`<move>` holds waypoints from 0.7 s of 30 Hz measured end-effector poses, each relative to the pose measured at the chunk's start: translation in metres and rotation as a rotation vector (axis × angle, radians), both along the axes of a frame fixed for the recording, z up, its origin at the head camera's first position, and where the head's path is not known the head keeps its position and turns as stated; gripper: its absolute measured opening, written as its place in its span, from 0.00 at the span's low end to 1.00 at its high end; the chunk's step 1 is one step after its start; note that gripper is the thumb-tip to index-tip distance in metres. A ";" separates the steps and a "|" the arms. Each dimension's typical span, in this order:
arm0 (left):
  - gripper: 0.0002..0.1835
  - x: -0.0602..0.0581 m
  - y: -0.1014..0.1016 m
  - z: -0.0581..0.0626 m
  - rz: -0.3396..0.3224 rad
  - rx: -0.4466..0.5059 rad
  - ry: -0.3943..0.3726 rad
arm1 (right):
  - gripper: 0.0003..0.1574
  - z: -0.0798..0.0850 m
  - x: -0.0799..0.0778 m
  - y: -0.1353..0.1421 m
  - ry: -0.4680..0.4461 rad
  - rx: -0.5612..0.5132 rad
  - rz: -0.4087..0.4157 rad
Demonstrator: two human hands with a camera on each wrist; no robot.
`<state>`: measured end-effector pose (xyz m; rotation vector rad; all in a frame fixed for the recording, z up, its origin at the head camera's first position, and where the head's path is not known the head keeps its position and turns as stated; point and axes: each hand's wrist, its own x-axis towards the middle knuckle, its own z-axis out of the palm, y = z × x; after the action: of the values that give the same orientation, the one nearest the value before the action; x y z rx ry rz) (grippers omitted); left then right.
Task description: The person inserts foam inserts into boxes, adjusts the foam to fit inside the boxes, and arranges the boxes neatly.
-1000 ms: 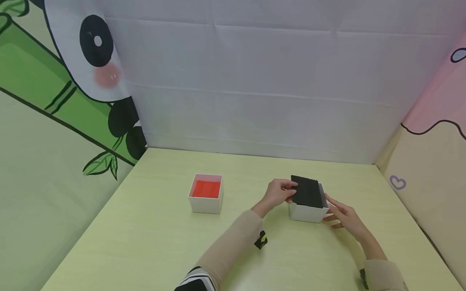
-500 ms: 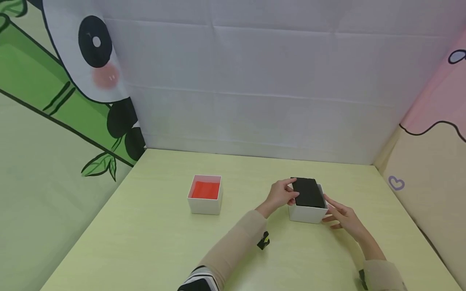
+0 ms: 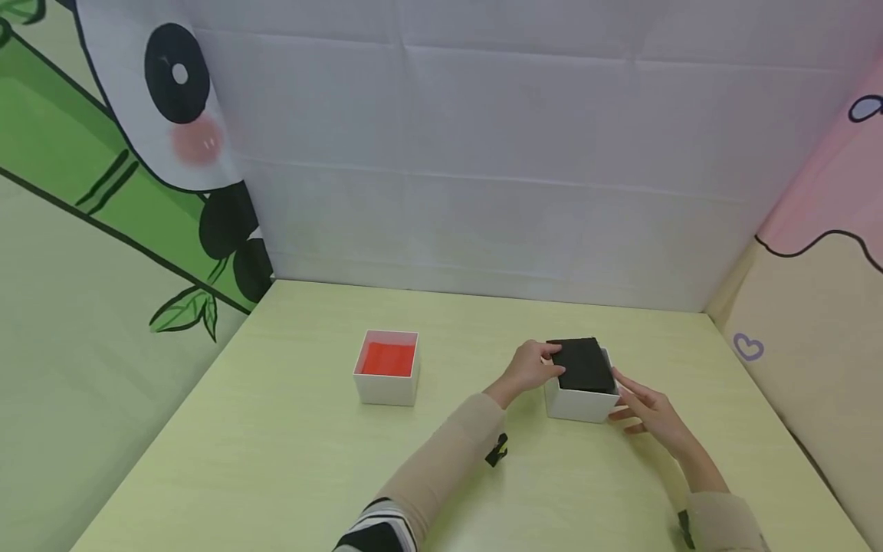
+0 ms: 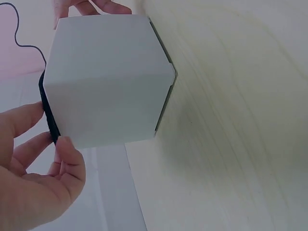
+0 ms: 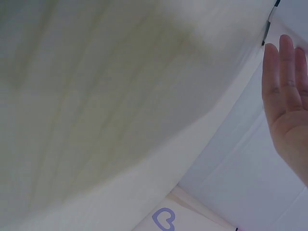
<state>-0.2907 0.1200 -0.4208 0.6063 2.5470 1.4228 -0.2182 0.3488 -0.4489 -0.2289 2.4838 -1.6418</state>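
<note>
At the right of the table in the head view stands a white open-topped box (image 3: 581,406). Over its opening lies a flat black piece (image 3: 585,365), folded cloth or card, I cannot tell which; a strip of the box's inside shows at its right. My left hand (image 3: 530,366) pinches the black piece at its left edge, and some fingertips touch the box's corner in the left wrist view. My right hand (image 3: 651,415) rests against the box's right wall with fairly straight fingers. In the right wrist view, the right hand's fingers (image 5: 286,77) are extended.
Left of the hands stands a second white box (image 3: 388,389), with a red piece (image 3: 389,359), seemingly folded cloth, inside. The pale yellow table (image 3: 276,437) runs back to a white hanging sheet (image 3: 483,153). A printed curtain (image 3: 69,268) borders the left.
The black piece has turned slightly on the box and its left side has shifted. My left fingers have moved along its left edge. The right hand stays at the box's right wall.
</note>
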 end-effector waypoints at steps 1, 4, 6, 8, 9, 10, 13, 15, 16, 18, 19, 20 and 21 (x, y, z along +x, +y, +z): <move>0.22 0.000 0.000 0.000 0.000 -0.009 0.011 | 0.30 0.000 0.000 0.000 -0.002 0.002 -0.003; 0.23 0.001 0.001 0.000 0.002 -0.040 0.043 | 0.31 -0.001 0.000 0.000 -0.008 0.010 -0.006; 0.24 0.001 0.002 -0.001 0.009 -0.070 0.065 | 0.31 -0.001 0.000 0.000 -0.014 0.011 -0.011; 0.25 0.001 0.002 -0.001 0.010 -0.105 0.096 | 0.31 0.000 0.000 -0.001 -0.019 0.011 -0.015; 0.25 0.000 0.002 -0.001 0.008 -0.122 0.109 | 0.31 0.000 0.000 -0.001 -0.020 0.011 -0.016; 0.25 0.000 0.002 -0.001 0.002 -0.137 0.121 | 0.31 0.001 0.000 -0.001 -0.022 0.010 -0.016; 0.26 -0.001 0.001 0.000 -0.037 -0.162 0.144 | 0.31 0.001 0.000 -0.001 -0.026 0.006 -0.018; 0.26 -0.001 0.001 0.001 -0.056 -0.172 0.152 | 0.31 0.001 0.000 -0.001 -0.025 0.004 -0.017; 0.26 -0.002 0.001 0.001 -0.059 -0.177 0.158 | 0.31 0.000 0.000 -0.001 -0.026 0.002 -0.020; 0.25 -0.002 0.001 0.001 -0.057 -0.184 0.173 | 0.31 0.000 0.000 -0.001 -0.024 0.001 -0.021; 0.25 -0.002 0.001 0.001 -0.054 -0.195 0.184 | 0.31 0.000 0.000 -0.001 -0.023 0.003 -0.022; 0.24 -0.003 0.001 0.001 -0.050 -0.213 0.199 | 0.31 0.000 0.001 -0.001 -0.023 0.003 -0.025; 0.24 -0.003 0.002 0.001 -0.047 -0.238 0.212 | 0.31 0.000 0.001 -0.001 -0.023 0.002 -0.027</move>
<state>-0.2937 0.1217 -0.4196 0.8060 2.7866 1.0685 -0.2176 0.3474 -0.4487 -0.1755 2.4824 -1.6422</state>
